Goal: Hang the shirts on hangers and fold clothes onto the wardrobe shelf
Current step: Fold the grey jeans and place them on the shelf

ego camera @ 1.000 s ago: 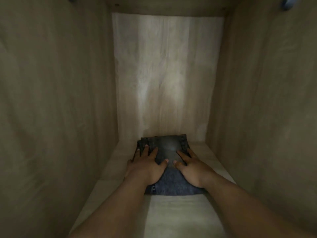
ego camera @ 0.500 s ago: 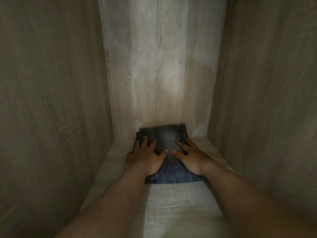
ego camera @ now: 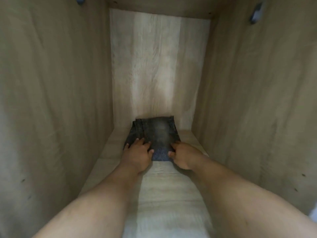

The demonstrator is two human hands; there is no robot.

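A folded pair of dark grey-blue jeans (ego camera: 157, 133) lies flat on the wardrobe shelf (ego camera: 164, 189), its far edge against the back panel. My left hand (ego camera: 137, 152) rests palm down on the jeans' near left corner with fingers spread. My right hand (ego camera: 183, 154) lies on the near right corner, fingers lightly bent, touching the fabric. Both forearms reach in from the bottom of the view.
The compartment is narrow, with a tall wooden side wall on the left (ego camera: 60, 109) and on the right (ego camera: 257, 109) and a pale back panel (ego camera: 157, 66). Dark fittings (ego camera: 256, 13) sit high on both side walls.
The jeans have slid deeper toward the back panel. Both hands have drawn back from the middle of the jeans to the near edge.
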